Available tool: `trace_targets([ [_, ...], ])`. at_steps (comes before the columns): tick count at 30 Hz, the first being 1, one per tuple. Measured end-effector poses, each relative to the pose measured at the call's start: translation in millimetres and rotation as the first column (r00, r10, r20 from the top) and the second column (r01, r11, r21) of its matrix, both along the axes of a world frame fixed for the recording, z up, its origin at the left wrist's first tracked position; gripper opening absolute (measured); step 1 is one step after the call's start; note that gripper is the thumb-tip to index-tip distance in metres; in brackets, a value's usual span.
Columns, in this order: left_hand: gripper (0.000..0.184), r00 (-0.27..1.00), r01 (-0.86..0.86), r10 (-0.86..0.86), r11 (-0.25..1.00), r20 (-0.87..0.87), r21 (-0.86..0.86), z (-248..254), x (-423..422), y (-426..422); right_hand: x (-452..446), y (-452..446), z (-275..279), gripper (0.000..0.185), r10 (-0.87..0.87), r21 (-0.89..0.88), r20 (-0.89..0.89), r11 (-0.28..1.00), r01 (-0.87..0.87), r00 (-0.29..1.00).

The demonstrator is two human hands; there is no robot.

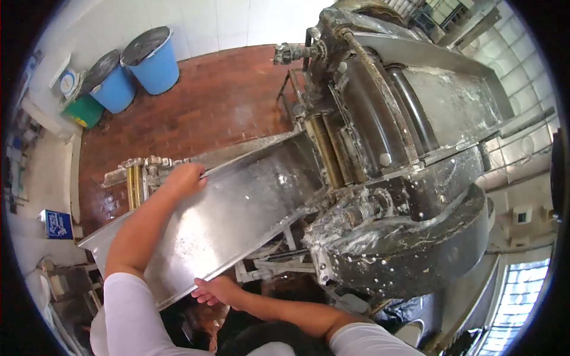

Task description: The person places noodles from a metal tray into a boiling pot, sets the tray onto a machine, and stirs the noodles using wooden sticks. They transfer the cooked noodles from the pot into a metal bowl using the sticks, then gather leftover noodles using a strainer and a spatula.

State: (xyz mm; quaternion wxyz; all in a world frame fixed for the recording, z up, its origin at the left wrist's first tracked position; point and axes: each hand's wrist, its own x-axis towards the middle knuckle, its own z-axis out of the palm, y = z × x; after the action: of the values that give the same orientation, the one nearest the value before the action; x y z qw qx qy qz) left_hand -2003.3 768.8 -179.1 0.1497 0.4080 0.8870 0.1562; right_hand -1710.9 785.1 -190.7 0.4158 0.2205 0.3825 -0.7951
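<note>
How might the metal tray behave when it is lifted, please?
The metal tray is probably stiff, since its sheet shows no obvious sag. It may feel slippery, given its smooth shine, and could be awkward to balance, being long.

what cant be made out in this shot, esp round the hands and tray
All in the head view:
Left hand: most of its fingers, hidden behind the hand itself.
Metal tray: its underside, hidden by its upper face.
Round dial: its reading, too small.
Blue box: its lettering, too small and blurred.
Window: partly cut off by the dark round edge.
</note>
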Motion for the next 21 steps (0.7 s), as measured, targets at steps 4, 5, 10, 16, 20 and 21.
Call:
trace_targets([
  [4,0.024,0.999,0.025,-0.026,1.0,-0.043,-0.018,-6,-5,1,-9,-9,-9,0.056,-0.011,0.013,-0.004,1.0,0.011,1.0],
  [5,0.024,0.998,0.032,-0.033,0.999,-0.061,-0.011,-7,-5,0,-9,-14,-12,0.057,-0.018,0.019,0.006,1.0,0.018,1.0],
  [10,0.024,0.995,0.047,-0.05,0.999,-0.084,-0.027,3,-10,0,-16,-27,-23,0.06,-0.005,0.011,-0.016,1.0,0.005,1.0],
  [16,0.023,0.994,0.055,-0.06,0.997,-0.091,-0.058,-16,-21,7,-32,-31,-36,0.062,-0.047,0.018,-0.046,0.999,0.048,0.998],
  [20,0.024,0.992,0.049,-0.056,0.996,-0.11,-0.068,-22,-25,3,-33,-35,-38,0.06,-0.092,0.014,-0.068,0.996,0.093,0.993],
  [21,0.024,0.993,0.059,-0.066,0.995,-0.098,-0.079,-19,-24,5,-32,-36,-36,0.059,-0.112,0.007,-0.069,0.994,0.113,0.991],
])
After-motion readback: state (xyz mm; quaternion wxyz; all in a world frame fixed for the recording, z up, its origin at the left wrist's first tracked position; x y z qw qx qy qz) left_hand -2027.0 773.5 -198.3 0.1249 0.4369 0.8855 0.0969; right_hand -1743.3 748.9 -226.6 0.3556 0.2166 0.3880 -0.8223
